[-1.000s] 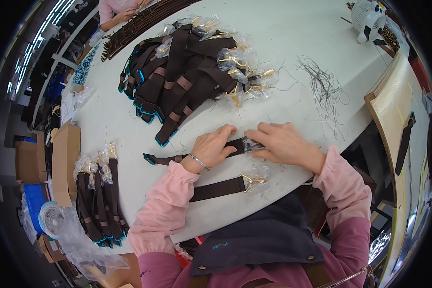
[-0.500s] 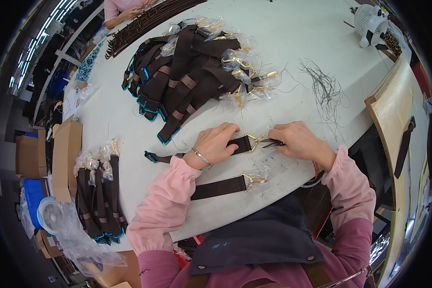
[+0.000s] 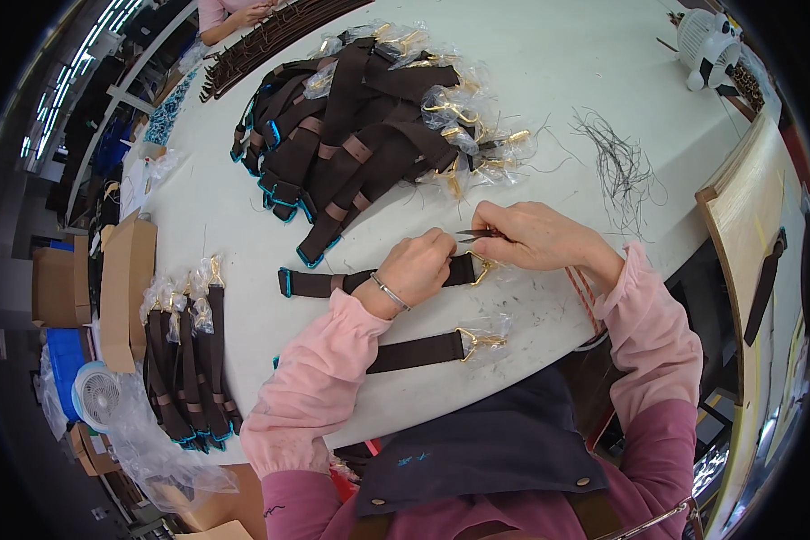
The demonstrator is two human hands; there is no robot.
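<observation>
A dark brown webbing strap [image 3: 311, 284] lies on the table under my left hand [image 3: 414, 269], its gold metal clasp [image 3: 482, 267] to the right and a blue-edged end to the left. My left fingers are pinched together just above the strap; what they hold is too small to make out. My right hand [image 3: 533, 236] grips small dark thread snips [image 3: 478, 235], their blades pointing left towards the left fingertips. Closer to me lies a second dark strap [image 3: 416, 352], with a gold clasp in clear plastic, partly behind my left forearm.
A big pile of similar straps [image 3: 351, 135] lies beyond my hands. More straps [image 3: 185, 360] lie at the table's left edge. Loose dark threads [image 3: 619, 166] are scattered at right, near a white fan [image 3: 706, 49]. A wooden panel [image 3: 738, 193] stands at the right edge. Another person's hand [image 3: 250, 15] shows far left.
My right hand with the snips has moved up and left, away from the gold clasp. My left fingers have drawn into a pinch beside the blades. The strap's left end now lies flatter.
</observation>
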